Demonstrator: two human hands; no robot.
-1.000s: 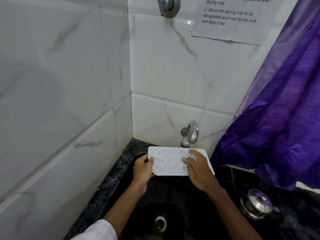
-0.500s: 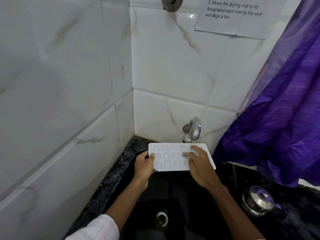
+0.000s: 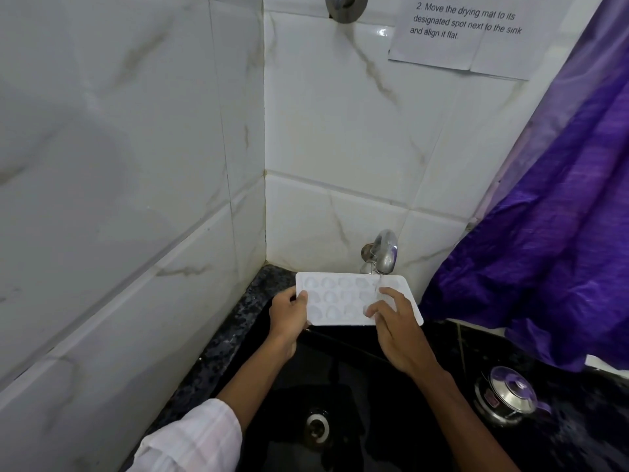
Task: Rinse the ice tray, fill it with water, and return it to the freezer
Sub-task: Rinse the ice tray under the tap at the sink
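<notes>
**Item:** white plastic ice tray with rows of rounded moulds [image 3: 343, 298]. Location: held about level over the black sink basin [image 3: 340, 379], moulds up, directly under the chrome wall tap [image 3: 384, 251]. A thin stream of water falls onto its far right part.

**Left hand** [image 3: 287, 315]: grips the tray's left short edge, with the thumb on top and the fingers [image 3: 289, 296] curled round the rim.

**Right hand** [image 3: 398, 332]: lies on top of the tray's right part. Its fingers [image 3: 391, 295] are apart and only lightly bent. They press on the moulds and clasp nothing.

**Change against the earlier views:**
- The right hand's fingers sit in a slightly different spot on the right-hand moulds, spread wider and nearer the stream.
- The tray keeps its place beneath the tap.
- The left hand's hold is unchanged.
- The view has dipped a little, so less of the printed paper notice [image 3: 466, 32] shows at the top.

**Reading for the task:** the shifting fingers suggest rubbing of the moulds under running water, so the rinse step is probably in hand. Whether the moulds hold standing water cannot be told. Filling and the return to the freezer are not yet done.

**Also present:**
- round metal drain [image 3: 317, 426] in the basin floor
- speckled dark stone table [image 3: 235, 335] round the sink
- small steel pot with a glass lid [image 3: 509, 398] on the right
- purple curtain [image 3: 551, 233]
- white veined wall tiles [image 3: 136, 165]
- pale striped sleeve [image 3: 194, 437] on the left arm
</notes>
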